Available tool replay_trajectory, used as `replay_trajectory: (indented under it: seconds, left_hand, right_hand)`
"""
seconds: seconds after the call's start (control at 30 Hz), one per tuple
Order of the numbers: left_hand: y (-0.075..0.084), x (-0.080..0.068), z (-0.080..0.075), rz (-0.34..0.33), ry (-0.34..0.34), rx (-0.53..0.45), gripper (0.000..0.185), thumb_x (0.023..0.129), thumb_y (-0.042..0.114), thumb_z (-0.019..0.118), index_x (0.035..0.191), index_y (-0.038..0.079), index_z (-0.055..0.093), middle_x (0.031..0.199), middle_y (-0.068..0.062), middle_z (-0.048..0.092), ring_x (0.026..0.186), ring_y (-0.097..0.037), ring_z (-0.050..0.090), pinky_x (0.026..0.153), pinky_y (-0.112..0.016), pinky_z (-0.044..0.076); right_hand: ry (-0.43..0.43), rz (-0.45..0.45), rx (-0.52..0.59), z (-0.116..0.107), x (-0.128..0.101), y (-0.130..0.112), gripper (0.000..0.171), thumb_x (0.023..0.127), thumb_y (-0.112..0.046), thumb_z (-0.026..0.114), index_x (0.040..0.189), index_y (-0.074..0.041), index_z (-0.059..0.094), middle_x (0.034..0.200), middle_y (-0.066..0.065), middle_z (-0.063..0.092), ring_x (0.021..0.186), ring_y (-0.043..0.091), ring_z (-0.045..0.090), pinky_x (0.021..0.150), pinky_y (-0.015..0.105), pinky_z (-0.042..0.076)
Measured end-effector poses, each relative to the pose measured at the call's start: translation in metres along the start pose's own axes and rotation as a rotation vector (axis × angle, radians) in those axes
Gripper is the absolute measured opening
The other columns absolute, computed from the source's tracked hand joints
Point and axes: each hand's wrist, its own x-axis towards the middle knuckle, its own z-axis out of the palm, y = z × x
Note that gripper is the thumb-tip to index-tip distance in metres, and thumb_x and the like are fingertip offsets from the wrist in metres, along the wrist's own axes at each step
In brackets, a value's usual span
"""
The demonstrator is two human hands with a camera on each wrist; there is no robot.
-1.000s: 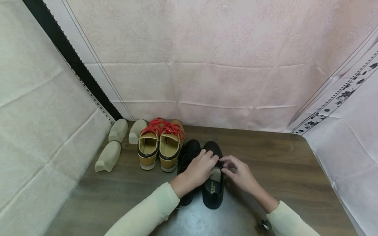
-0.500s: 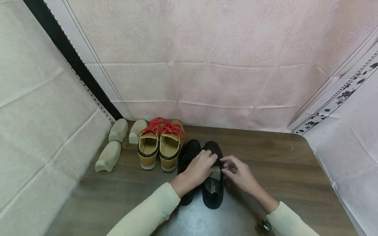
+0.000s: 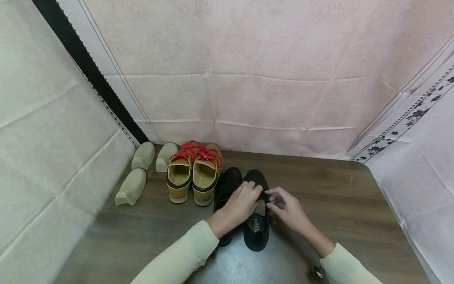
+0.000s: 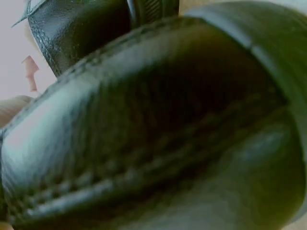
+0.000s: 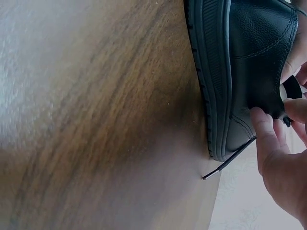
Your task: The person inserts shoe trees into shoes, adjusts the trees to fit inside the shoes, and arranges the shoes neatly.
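Two black leather shoes stand side by side on the floor, toes toward the back wall. Over the lace area of the right-hand shoe [image 3: 256, 236], my left hand [image 3: 242, 203] bends its fingers and grips the upper; its fingertips are partly hidden. My right hand [image 3: 285, 205] pinches the lace-side edge of that shoe, thumb at the rim and fingers on the outside, plainest in the right wrist view. A black shoelace [image 5: 230, 158] hangs there, its tip free. The other black shoe [image 3: 230, 177] lies under my left forearm; black leather [image 4: 144, 110] fills the left wrist view.
A tan pair with red laces [image 3: 203, 193] stands left of the black shoes. Several beige foot-shaped shoe inserts [image 3: 130, 187] lie farther left. Cloth-covered walls [image 3: 248, 102] close off the back and sides of the wooden floor [image 3: 319, 173]. A small dark object [image 3: 317, 272] is by my right sleeve.
Both hands stay at the same place on the right-hand black shoe, with barely any finger movement. The head view has shifted very slightly.
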Motion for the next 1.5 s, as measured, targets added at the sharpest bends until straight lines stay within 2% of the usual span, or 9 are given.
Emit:
replay_trajectory:
  seconds: [0.2,0.3,0.53,0.8,0.97,1.13,1.23,1.33,1.5]
  left_hand:
    - [0.0,0.002,-0.002,-0.001,-0.024,-0.01,0.037,0.091,0.028,0.081,0.122,0.013,0.068,0.114,-0.005,0.068,0.098,-0.016,0.061,0.087,-0.024,0.059]
    - [-0.001,0.001,-0.005,0.013,-0.029,-0.018,0.035,0.091,0.027,0.081,0.121,0.014,0.069,0.112,-0.004,0.067,0.097,-0.016,0.06,0.087,-0.023,0.058]
    - [-0.007,-0.003,-0.016,0.03,-0.01,-0.07,0.026,0.092,0.026,0.081,0.112,0.015,0.07,0.112,-0.002,0.067,0.098,-0.014,0.062,0.089,-0.025,0.057]
    - [-0.016,-0.012,-0.022,0.018,0.025,-0.163,0.033,0.093,0.029,0.079,0.121,0.013,0.07,0.121,-0.003,0.066,0.106,-0.015,0.065,0.092,-0.029,0.058]
    - [-0.023,-0.02,-0.026,0.043,0.088,-0.159,0.042,0.094,0.036,0.077,0.126,0.011,0.069,0.125,-0.004,0.066,0.11,-0.016,0.065,0.094,-0.03,0.058]
    - [-0.029,-0.029,-0.03,0.079,0.17,-0.122,0.045,0.095,0.039,0.075,0.129,0.01,0.067,0.129,-0.005,0.067,0.118,-0.019,0.064,0.1,-0.033,0.056]
    - [-0.034,-0.034,-0.032,0.087,0.208,-0.102,0.046,0.096,0.04,0.074,0.13,0.011,0.067,0.131,-0.005,0.066,0.122,-0.018,0.062,0.101,-0.032,0.055]
    - [-0.038,-0.039,-0.035,0.089,0.242,-0.088,0.049,0.096,0.041,0.074,0.132,0.01,0.066,0.134,-0.007,0.064,0.125,-0.02,0.061,0.102,-0.033,0.055]
    - [-0.044,-0.045,-0.041,0.077,0.255,-0.055,0.058,0.095,0.046,0.074,0.139,0.01,0.063,0.143,-0.011,0.06,0.133,-0.025,0.058,0.108,-0.04,0.051]
  right_hand:
    - [0.006,0.011,-0.013,0.0,-0.002,-0.001,0.039,0.093,-0.005,0.076,0.126,-0.021,0.064,0.1,-0.004,0.066,0.092,0.01,0.069,0.083,0.029,0.06]
    - [0.007,0.004,-0.015,0.001,-0.003,-0.002,0.04,0.092,-0.005,0.076,0.127,-0.021,0.064,0.1,-0.004,0.065,0.092,0.01,0.069,0.086,0.031,0.06]
    - [0.03,0.0,-0.02,0.0,-0.007,-0.002,0.053,0.092,-0.003,0.077,0.139,-0.021,0.058,0.099,-0.004,0.066,0.092,0.011,0.069,0.086,0.037,0.06]
    - [0.047,-0.004,-0.014,0.0,-0.01,-0.002,0.054,0.092,-0.004,0.077,0.14,-0.017,0.056,0.101,-0.004,0.066,0.096,0.011,0.07,0.093,0.043,0.058]
    - [0.065,-0.037,-0.018,0.0,-0.014,-0.005,0.048,0.092,-0.004,0.076,0.135,-0.014,0.059,0.105,-0.004,0.066,0.098,0.011,0.069,0.092,0.039,0.059]
    - [0.072,-0.092,-0.022,0.0,-0.023,-0.012,0.04,0.093,-0.006,0.076,0.13,-0.012,0.062,0.114,-0.001,0.064,0.101,0.018,0.069,0.086,0.036,0.061]
    - [0.082,-0.121,-0.065,0.0,-0.029,-0.017,0.04,0.092,-0.008,0.078,0.128,-0.015,0.063,0.119,-0.003,0.063,0.103,0.021,0.069,0.086,0.038,0.061]
    - [0.102,-0.157,-0.147,0.001,-0.035,-0.021,0.042,0.09,-0.009,0.08,0.128,-0.019,0.064,0.123,-0.006,0.063,0.107,0.018,0.067,0.088,0.039,0.06]
    - [0.115,-0.213,-0.231,0.001,-0.042,-0.028,0.046,0.087,-0.012,0.083,0.13,-0.02,0.066,0.128,-0.006,0.064,0.117,0.015,0.064,0.093,0.044,0.058]
